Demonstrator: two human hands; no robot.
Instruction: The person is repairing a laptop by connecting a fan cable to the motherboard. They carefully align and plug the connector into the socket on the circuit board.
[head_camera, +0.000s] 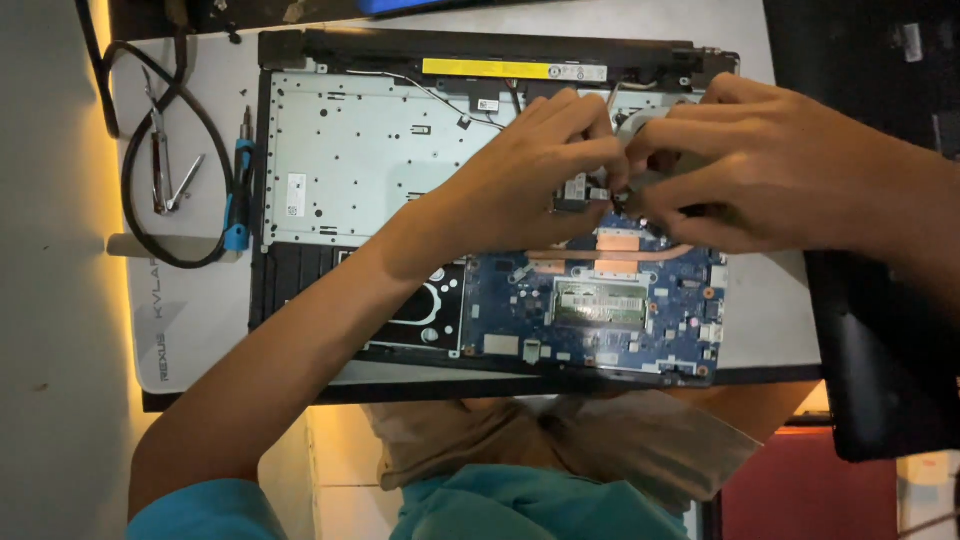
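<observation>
An opened laptop (340, 150) lies bottom-up on a white mat, showing its silver inner frame and a blue motherboard (520, 300). My left hand (530, 175) reaches in from the lower left, and its fingertips pinch a small dark part (575, 195) just above the copper heat pipe (620, 240). My right hand (780, 170) comes in from the right. Its fingertips meet the left hand's at the same small part. The hands hide the area around the fan. A memory module (600, 300) sits in the board below them.
A blue-handled screwdriver (240, 190), metal tweezers (160, 160) and a looped black cable (130, 200) lie on the mat (190, 320) left of the laptop. A long battery with a yellow label (490, 68) runs along the far edge. A dark object (880, 350) stands at the right.
</observation>
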